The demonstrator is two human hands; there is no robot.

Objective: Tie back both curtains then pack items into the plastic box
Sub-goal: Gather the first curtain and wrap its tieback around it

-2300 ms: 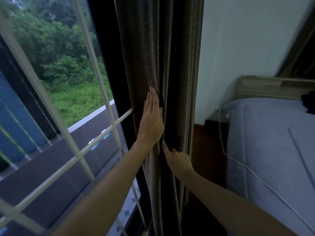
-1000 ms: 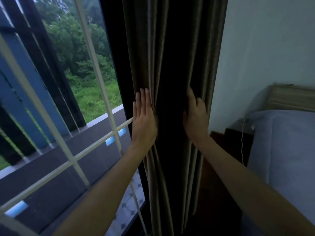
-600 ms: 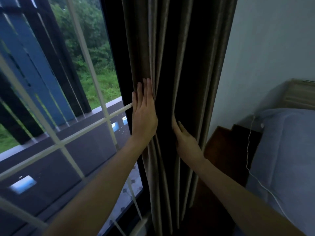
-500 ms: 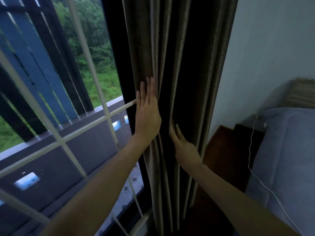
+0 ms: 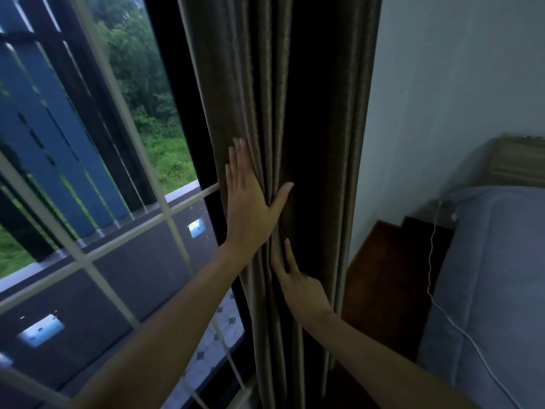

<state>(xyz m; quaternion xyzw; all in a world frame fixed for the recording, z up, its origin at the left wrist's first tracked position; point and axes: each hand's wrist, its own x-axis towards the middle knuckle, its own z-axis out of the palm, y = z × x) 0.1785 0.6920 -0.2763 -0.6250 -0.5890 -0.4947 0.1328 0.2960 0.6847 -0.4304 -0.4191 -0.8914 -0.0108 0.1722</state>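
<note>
Left hand (image 5: 250, 208) thumb now spread wide, flat on curtain (image 5: 295, 113), right hand (image 5: 300, 286) lower, fingers open against folds

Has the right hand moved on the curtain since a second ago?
Yes. The right hand dropped from level with the left hand to below it, on the curtain.

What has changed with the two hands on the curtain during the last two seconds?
The right hand went up to the right side of the curtain a second ago, then dropped low into the middle folds, fingers pointing up. The left hand stayed flat on the left edge; its thumb now spreads across the folds. Neither hand has closed on the fabric. The curtain remains bunched and untied, the bed unchanged.
</note>
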